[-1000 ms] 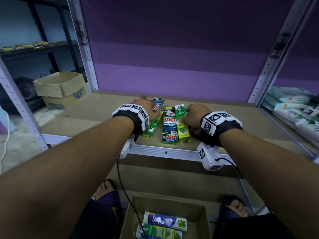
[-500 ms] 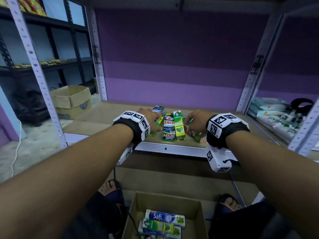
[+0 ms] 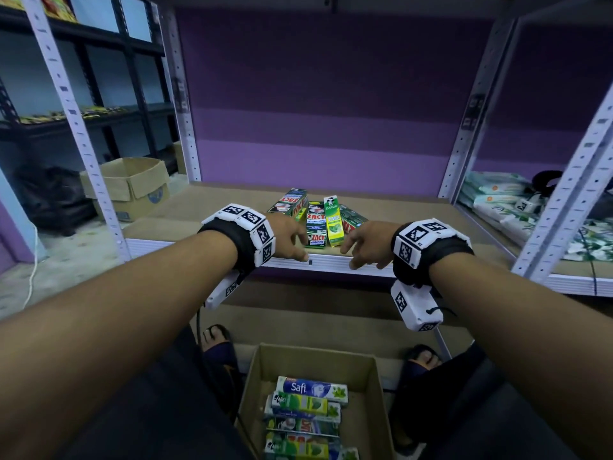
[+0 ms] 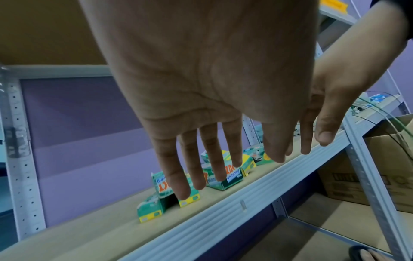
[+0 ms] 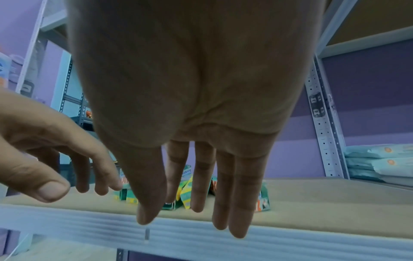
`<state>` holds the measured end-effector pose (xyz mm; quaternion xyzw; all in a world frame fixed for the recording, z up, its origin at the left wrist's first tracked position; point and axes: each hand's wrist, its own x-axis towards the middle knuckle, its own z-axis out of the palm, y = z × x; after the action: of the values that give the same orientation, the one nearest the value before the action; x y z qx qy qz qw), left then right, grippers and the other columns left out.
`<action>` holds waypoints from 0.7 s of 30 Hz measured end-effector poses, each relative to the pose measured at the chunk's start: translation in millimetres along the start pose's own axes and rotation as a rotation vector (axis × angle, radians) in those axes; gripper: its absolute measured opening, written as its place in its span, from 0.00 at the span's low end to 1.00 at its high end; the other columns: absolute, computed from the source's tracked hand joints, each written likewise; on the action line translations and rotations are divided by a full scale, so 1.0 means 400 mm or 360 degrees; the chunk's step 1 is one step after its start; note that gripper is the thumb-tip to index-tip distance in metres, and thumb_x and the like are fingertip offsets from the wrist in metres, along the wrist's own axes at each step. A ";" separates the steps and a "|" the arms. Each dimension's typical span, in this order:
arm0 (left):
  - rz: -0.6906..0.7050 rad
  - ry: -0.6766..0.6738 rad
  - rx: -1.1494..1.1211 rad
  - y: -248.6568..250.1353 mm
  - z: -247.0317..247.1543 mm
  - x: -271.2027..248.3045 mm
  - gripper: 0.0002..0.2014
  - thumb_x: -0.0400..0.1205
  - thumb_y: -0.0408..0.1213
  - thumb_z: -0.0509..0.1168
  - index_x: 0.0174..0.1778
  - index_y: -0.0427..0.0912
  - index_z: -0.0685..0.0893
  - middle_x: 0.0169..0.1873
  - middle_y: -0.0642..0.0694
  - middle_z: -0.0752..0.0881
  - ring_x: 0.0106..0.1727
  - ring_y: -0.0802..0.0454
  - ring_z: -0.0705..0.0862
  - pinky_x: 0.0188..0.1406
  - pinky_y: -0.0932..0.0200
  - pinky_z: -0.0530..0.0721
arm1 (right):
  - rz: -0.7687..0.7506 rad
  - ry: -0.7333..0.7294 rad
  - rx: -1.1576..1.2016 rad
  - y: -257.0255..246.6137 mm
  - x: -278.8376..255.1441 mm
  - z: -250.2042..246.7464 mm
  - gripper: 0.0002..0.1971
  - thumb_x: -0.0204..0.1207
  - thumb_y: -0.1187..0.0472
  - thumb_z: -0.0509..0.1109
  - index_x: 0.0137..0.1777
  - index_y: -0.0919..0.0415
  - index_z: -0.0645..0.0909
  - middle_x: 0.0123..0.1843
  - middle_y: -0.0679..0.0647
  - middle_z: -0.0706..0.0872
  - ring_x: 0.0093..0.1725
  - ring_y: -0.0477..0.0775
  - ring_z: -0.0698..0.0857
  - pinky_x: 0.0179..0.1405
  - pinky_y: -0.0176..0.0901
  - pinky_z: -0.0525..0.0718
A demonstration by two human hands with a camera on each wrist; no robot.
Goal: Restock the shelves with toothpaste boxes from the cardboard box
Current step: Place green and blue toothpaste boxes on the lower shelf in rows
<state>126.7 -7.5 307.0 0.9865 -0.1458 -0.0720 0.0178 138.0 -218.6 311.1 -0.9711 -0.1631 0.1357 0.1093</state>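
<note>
Several toothpaste boxes [image 3: 316, 227] lie side by side on the wooden shelf [image 3: 185, 214], seen end-on as toothpaste boxes [image 4: 223, 178] and toothpaste boxes [image 5: 185, 192] in the wrist views. My left hand [image 3: 292, 240] and right hand [image 3: 361, 247] hover over the shelf's front metal edge, just in front of the boxes. Both hands are empty with fingers straight and relaxed, as the left hand [image 4: 212, 159] and right hand [image 5: 201, 203] show. Below, an open cardboard box [image 3: 258, 370] on the floor holds several more toothpaste boxes [image 3: 311, 390].
Grey metal uprights [image 3: 464, 127] frame the bay, with a purple wall behind. Soft packs [image 3: 497, 207] fill the shelf to the right. Another cardboard box [image 3: 132, 184] sits on the floor at left. My feet in sandals [image 3: 215, 336] flank the box. A lower shelf [image 3: 331, 323] runs beneath.
Both hands have let go of the boxes on the shelf and drawn back toward me to the shelf's front edge. The boxes stay in place.
</note>
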 end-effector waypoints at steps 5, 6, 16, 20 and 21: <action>0.0027 -0.0102 -0.0048 -0.004 0.071 0.006 0.21 0.80 0.56 0.68 0.66 0.52 0.83 0.59 0.52 0.86 0.61 0.50 0.82 0.66 0.54 0.79 | -0.0034 -0.0059 -0.0089 0.024 0.034 0.067 0.20 0.74 0.58 0.78 0.67 0.51 0.84 0.64 0.51 0.85 0.45 0.48 0.80 0.33 0.27 0.79; 0.0033 -0.0135 -0.0061 -0.006 0.088 0.011 0.20 0.80 0.55 0.68 0.65 0.51 0.85 0.58 0.52 0.86 0.60 0.50 0.83 0.65 0.54 0.79 | -0.0033 -0.0073 -0.0089 0.031 0.043 0.082 0.20 0.74 0.57 0.78 0.66 0.51 0.85 0.62 0.51 0.85 0.41 0.46 0.79 0.27 0.25 0.76; 0.0006 -0.0462 -0.0249 -0.052 0.335 0.091 0.13 0.81 0.52 0.68 0.57 0.51 0.89 0.55 0.51 0.88 0.58 0.51 0.84 0.62 0.54 0.81 | 0.0043 -0.0456 -0.0003 0.124 0.173 0.330 0.16 0.77 0.60 0.76 0.64 0.53 0.85 0.50 0.46 0.81 0.32 0.38 0.76 0.17 0.24 0.71; -0.0021 -0.0569 -0.0410 -0.077 0.459 0.121 0.11 0.81 0.47 0.69 0.54 0.48 0.91 0.54 0.51 0.88 0.56 0.52 0.84 0.57 0.61 0.80 | 0.0064 -0.0603 0.0048 0.163 0.221 0.448 0.16 0.77 0.63 0.74 0.64 0.57 0.86 0.60 0.49 0.84 0.58 0.54 0.85 0.52 0.39 0.82; -0.0037 -0.0603 -0.0445 -0.083 0.493 0.129 0.11 0.82 0.46 0.69 0.54 0.47 0.91 0.54 0.50 0.88 0.56 0.52 0.84 0.56 0.61 0.80 | 0.0060 -0.0636 0.0032 0.172 0.231 0.478 0.16 0.77 0.62 0.74 0.65 0.57 0.86 0.63 0.51 0.83 0.63 0.56 0.83 0.56 0.41 0.80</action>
<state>155.9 6.4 103.2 0.9450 -0.1239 -0.2755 0.1257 184.6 -218.0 92.8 -0.9266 -0.1620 0.3294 0.0819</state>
